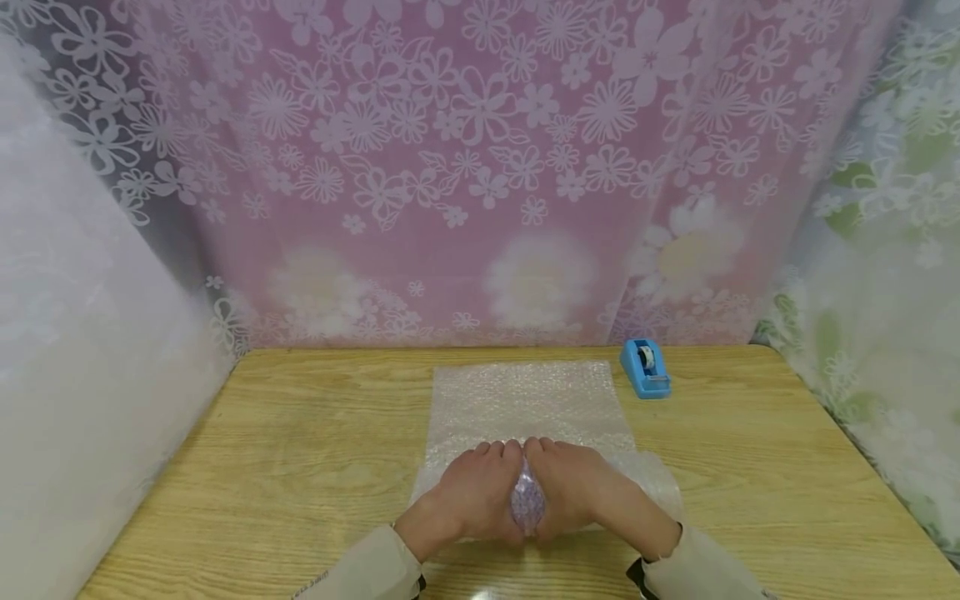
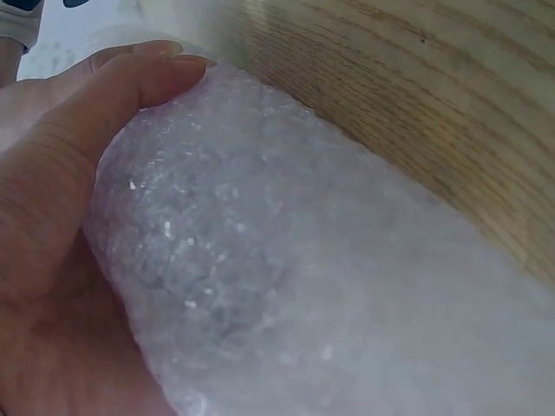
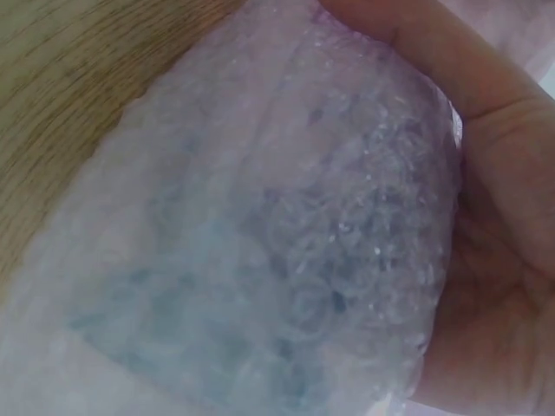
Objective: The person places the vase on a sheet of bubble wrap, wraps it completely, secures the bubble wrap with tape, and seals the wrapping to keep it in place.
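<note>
Bubble wrap (image 1: 525, 400): transparent, far part spread flat on the wooden table (image 1: 315, 450).
Rolled end (image 1: 527, 500): thick, lying crosswise; something bluish (image 3: 199, 325) shows dimly through.

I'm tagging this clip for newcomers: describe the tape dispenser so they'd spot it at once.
Start at the wooden table and follow it to its far edge, below the pink flowered backdrop. Just right of the far end of the bubble wrap sits the small tape dispenser. Its solid blue body sets it apart from the clear wrap and yellowish wood.
</note>
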A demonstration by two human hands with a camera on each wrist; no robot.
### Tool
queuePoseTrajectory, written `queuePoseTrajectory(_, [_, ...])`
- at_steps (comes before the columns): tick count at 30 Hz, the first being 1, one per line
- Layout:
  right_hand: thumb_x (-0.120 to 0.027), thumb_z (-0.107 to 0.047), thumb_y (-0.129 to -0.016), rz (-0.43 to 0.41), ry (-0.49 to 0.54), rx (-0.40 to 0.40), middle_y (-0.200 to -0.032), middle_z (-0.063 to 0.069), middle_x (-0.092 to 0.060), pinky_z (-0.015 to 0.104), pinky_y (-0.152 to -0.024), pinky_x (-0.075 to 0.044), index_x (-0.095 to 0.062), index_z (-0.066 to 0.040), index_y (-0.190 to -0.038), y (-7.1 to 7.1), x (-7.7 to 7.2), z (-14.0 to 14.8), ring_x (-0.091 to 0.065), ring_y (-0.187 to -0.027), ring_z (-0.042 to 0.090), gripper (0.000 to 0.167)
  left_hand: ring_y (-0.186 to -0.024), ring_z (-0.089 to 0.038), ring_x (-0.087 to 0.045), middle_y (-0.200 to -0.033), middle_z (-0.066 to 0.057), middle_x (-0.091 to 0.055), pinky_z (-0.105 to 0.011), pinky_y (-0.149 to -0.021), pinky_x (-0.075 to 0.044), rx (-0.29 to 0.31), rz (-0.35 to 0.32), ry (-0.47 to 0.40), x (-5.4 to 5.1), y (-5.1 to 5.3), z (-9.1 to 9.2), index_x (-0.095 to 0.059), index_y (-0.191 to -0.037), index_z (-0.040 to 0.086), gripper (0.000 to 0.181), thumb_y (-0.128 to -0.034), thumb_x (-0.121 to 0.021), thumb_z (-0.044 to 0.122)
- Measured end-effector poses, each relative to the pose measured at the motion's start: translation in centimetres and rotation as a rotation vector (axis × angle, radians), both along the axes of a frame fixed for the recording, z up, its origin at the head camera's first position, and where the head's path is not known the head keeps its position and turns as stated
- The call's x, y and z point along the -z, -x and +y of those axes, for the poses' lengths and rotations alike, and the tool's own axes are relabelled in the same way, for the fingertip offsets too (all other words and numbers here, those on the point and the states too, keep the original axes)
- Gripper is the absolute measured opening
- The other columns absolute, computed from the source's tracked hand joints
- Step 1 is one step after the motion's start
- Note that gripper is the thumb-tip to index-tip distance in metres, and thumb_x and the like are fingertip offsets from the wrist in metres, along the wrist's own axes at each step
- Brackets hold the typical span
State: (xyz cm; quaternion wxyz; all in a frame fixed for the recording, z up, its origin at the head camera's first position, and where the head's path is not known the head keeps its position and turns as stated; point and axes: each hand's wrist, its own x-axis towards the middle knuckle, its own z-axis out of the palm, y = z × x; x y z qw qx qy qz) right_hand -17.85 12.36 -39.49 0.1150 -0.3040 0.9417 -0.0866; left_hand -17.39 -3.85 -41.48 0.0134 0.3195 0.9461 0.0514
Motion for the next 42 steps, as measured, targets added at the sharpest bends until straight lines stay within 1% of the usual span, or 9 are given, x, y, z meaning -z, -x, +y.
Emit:
queuePoseTrajectory(3, [-0.089, -0.037, -0.051, -0.003, -0.001, 0.005, -0.085, 0.000, -0.049, 0.037, -0.068, -0.050, -0.048, -0.007, -0.100, 0.1, 0.0, 0.0, -0.054, -0.077, 0.017, 0.070, -0.076, -0.013, -0.052, -0.084, 0.002, -0.052, -0.026, -0.066, -0.048, 0.002, 0.000, 0.003, 0.0, 0.1, 0.0, -0.050, -0.102, 0.008, 0.073, -0.0528, -0.086, 0.049])
queuePoseTrajectory(9, [-0.089, -0.036, -0.051, 0.001, 0.003, 0.005, -0.083, -0.001, -0.048, 0.037, -0.065, -0.050, -0.048, -0.007, -0.097, 0.2, 0.0, -0.1, -0.054, -0.075, 0.017, 0.068, -0.076, -0.013, -0.053, -0.083, 0.002, -0.052, -0.027, -0.065, -0.048, 0.006, 0.010, 0.010, 0.0, 0.0, 0.0, -0.049, -0.099, 0.009, 0.081, -0.0478, -0.088, 0.058])
queuePoseTrajectory(18, [-0.089, -0.037, -0.051, -0.019, 0.010, -0.004, -0.083, 0.000, -0.049, 0.036, -0.067, -0.050, -0.048, -0.007, -0.097, 0.3, -0.2, 0.0, -0.054, -0.075, 0.016, 0.068, -0.073, -0.011, -0.051, -0.080, 0.004, -0.049, -0.026, -0.064, -0.047, 0.010, -0.003, -0.011, 0.0, 0.3, -0.1, -0.048, -0.097, 0.010, 0.071, -0.0530, -0.087, 0.050])
queuePoseTrajectory(24, [-0.089, -0.037, -0.052, -0.037, 0.004, -0.009, -0.083, 0.000, -0.050, 0.036, -0.069, -0.050, -0.048, -0.007, -0.097, 0.6, -0.3, 0.0, -0.054, -0.075, 0.016, 0.068, -0.073, -0.010, -0.051, -0.080, 0.005, -0.049, -0.025, -0.065, -0.047, 0.006, -0.035, -0.016, 0.0, 0.5, -0.1, -0.048, -0.097, 0.010, 0.070, -0.0531, -0.087, 0.049])
queuePoseTrajectory(31, [-0.088, -0.036, -0.054, -0.104, 0.020, -0.012, -0.084, -0.002, -0.050, 0.036, -0.071, -0.050, -0.047, -0.009, -0.098, 1.1, -0.3, 0.1, -0.054, -0.075, 0.014, 0.065, -0.073, -0.009, -0.050, -0.081, 0.005, -0.050, -0.023, -0.066, -0.046, 0.021, -0.083, -0.020, 0.0, 1.0, 0.0, -0.049, -0.101, 0.009, 0.072, -0.0533, -0.086, 0.049])
queuePoseTrajectory(34, [-0.088, -0.035, -0.054, -0.130, 0.032, -0.018, -0.083, -0.003, -0.050, 0.035, -0.070, -0.050, -0.047, -0.009, -0.098, 1.3, -0.3, 0.2, -0.053, -0.074, 0.012, 0.065, -0.072, -0.009, -0.051, -0.081, 0.005, -0.050, -0.023, -0.065, -0.046, 0.035, -0.114, -0.028, -0.2, 1.2, 0.0, -0.049, -0.101, 0.009, 0.072, -0.0536, -0.087, 0.048])
queuePoseTrajectory(37, [-0.088, -0.033, -0.055, -0.168, 0.047, -0.016, -0.084, -0.004, -0.050, 0.034, -0.070, -0.049, -0.047, -0.010, -0.098, 1.4, -0.4, 0.3, -0.052, -0.075, 0.011, 0.064, -0.072, -0.009, -0.051, -0.080, 0.005, -0.050, -0.022, -0.064, -0.046, 0.051, -0.153, -0.013, -0.5, 1.4, -0.1, -0.049, -0.101, 0.008, 0.071, -0.0552, -0.087, 0.046])
queuePoseTrajectory(40, [-0.088, -0.032, -0.055, -0.218, 0.064, -0.011, -0.085, -0.005, -0.049, 0.033, -0.071, -0.049, -0.046, -0.010, -0.099, 1.5, -0.4, 0.3, -0.051, -0.076, 0.010, 0.064, -0.071, -0.008, -0.052, -0.080, 0.005, -0.050, -0.022, -0.064, -0.046, 0.051, -0.192, 0.008, -0.8, 1.6, -0.1, -0.049, -0.101, 0.009, 0.070, -0.0558, -0.087, 0.046])
queuePoseTrajectory(42, [-0.087, -0.032, -0.056, -0.234, 0.068, -0.012, -0.085, -0.005, -0.049, 0.032, -0.071, -0.048, -0.046, -0.011, -0.098, 1.6, -0.5, 0.3, -0.050, -0.076, 0.010, 0.063, -0.071, -0.007, -0.052, -0.080, 0.005, -0.051, -0.021, -0.064, -0.046, 0.045, -0.209, 0.016, -1.0, 1.7, 0.0, -0.049, -0.102, 0.009, 0.070, -0.0556, -0.087, 0.046])
